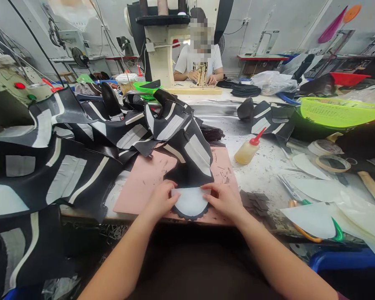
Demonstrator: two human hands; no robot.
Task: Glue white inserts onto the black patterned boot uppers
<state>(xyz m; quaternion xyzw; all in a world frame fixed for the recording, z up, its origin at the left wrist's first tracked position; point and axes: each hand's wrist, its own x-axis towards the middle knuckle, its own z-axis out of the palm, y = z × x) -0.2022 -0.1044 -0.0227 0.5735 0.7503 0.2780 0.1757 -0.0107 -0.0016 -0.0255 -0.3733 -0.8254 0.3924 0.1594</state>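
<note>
A white half-round sheet [191,201] lies over the scalloped near end of a black leather shoe-upper piece [187,166]. At the sheet's left corner, my left hand [163,199] is closed, thumb on top and fingers behind the edge. My right hand [222,201] pinches the opposite corner the same way. Under the black piece is a pink board [137,183], its surface scuffed and flecked with dark marks. The black piece stretches away from me, with a grey patch and a pale strip stuck on it.
Black pieces with grey patches [68,171] heap up on the left. A glue bottle [247,151] with a red nozzle stands right of the board. Further right are scissors [289,187], white sheets [314,218], tape rolls [333,163] and a green basket [340,112]. A person [198,62] sits opposite at a machine.
</note>
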